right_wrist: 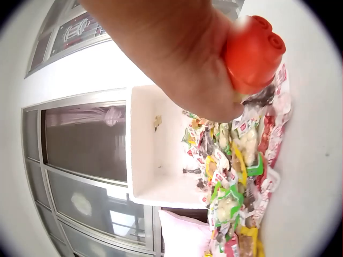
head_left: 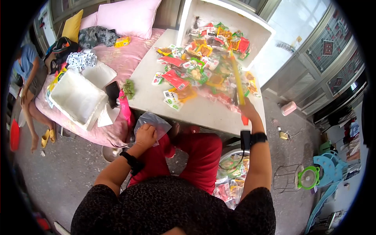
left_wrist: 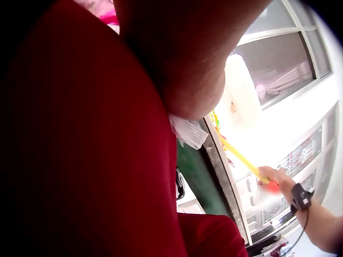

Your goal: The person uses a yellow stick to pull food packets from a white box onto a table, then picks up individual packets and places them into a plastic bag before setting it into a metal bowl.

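My right hand grips a long yellow stick with a red end below the fist. The stick reaches over a spread of small packaged snacks on the table, its far part blurred. In the right wrist view, the rounded red knob sticks out of the fist. Close by my knee, my left hand holds a clear plastic bag, fingers curled over it. The left wrist view shows a crumpled piece of the bag beneath that hand.
A white foam box lies tipped toward me at the table's back, packets spilling out. An open foam box and a phone lie on the pink bed. Below my right arm stands a basin of packets. Someone's legs show far left.
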Demonstrator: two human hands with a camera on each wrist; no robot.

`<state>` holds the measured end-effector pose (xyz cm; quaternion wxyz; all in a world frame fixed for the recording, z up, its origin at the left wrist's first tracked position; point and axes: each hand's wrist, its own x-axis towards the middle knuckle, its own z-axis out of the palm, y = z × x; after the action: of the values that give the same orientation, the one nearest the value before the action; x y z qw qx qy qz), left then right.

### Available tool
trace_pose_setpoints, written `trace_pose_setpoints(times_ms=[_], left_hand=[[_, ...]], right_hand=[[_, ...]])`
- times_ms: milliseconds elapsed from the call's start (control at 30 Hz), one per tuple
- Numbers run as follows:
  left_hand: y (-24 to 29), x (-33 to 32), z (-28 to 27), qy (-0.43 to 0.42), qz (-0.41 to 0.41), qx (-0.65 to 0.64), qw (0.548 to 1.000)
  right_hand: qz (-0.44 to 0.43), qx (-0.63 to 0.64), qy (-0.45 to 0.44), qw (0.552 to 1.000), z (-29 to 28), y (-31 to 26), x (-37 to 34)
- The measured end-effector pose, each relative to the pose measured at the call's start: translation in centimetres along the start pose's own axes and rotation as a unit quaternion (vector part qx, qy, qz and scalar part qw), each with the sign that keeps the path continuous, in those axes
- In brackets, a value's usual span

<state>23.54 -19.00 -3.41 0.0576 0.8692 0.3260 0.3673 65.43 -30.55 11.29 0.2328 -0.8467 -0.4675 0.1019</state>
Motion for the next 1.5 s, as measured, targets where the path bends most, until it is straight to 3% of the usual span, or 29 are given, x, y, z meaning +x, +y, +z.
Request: trace_pose_setpoints(times_ms=[100, 300, 367, 533, 700, 800, 933, 1000, 1067, 1133, 1233, 1367, 1467, 1500], left_hand=[[-0.1, 0.0, -0.1, -0.019, -0.003, 0.002, 1.000], [-0.3, -0.3, 0.2, -0.021, 0.006, 0.013, 1.000], [-0.1, -0.2, 0.0, -0.028, -0.006, 0.010, 1.000], [0.1, -0.2, -0.2, -0.023, -0.003, 0.007, 1.000], [-0.1, -0.1, 0.0, -0.026, -0.006, 0.002, 1.000], [0.1, 0.0, -0.1, -0.028, -0.003, 0.004, 1.000], [0.3, 0.1, -0.2, -0.038, -0.015, 0.010, 0.999], [0.3, 0.1, 0.0, -0.026, -0.011, 0.005, 1.000], [0.5, 0.3, -0.1, -0.018, -0.007, 0.005, 1.000], [0.6, 0.5, -0.1, -0.014, -0.003, 0.005, 1.000], [0.7, 0.5, -0.2, -0.017, 0.005, 0.004, 1.000], [0.9, 0.8, -0.3, -0.017, 0.018, -0.006, 1.000], [0.8, 1.1, -0.4, -0.016, 0.013, 0.000, 1.000], [0.9, 1.0, -0.3, -0.015, 0.007, 0.003, 1.000]], right_hand=[[-0.006, 0.040, -0.008, 0.999, -0.3, 0.9, -4.5], [0.165, 0.115, -0.083, 0.976, -1.3, -2.4, -13.0], [0.090, 0.130, -0.027, 0.987, 1.9, 2.5, -14.9], [0.111, 0.287, -0.016, 0.951, 1.4, -0.3, -19.1], [0.142, 0.334, 0.020, 0.931, 1.9, -0.4, -19.8], [0.077, 0.285, 0.064, 0.953, 3.2, 2.2, -15.8], [0.053, 0.306, 0.066, 0.948, 1.3, -0.9, -7.2], [0.063, 0.255, 0.083, 0.961, 0.5, -2.8, -2.2], [-0.051, 0.204, 0.154, 0.965, 2.2, -0.4, 4.7], [-0.111, 0.164, 0.193, 0.961, 1.8, -2.9, 8.2], [-0.035, 0.171, 0.128, 0.976, 2.1, -4.2, 14.0], [0.003, 0.134, 0.085, 0.987, 5.1, -2.5, 19.4], [0.031, 0.046, 0.072, 0.996, 3.3, -9.2, 11.9], [-0.065, 0.081, 0.073, 0.992, 5.6, -6.0, 13.6]])
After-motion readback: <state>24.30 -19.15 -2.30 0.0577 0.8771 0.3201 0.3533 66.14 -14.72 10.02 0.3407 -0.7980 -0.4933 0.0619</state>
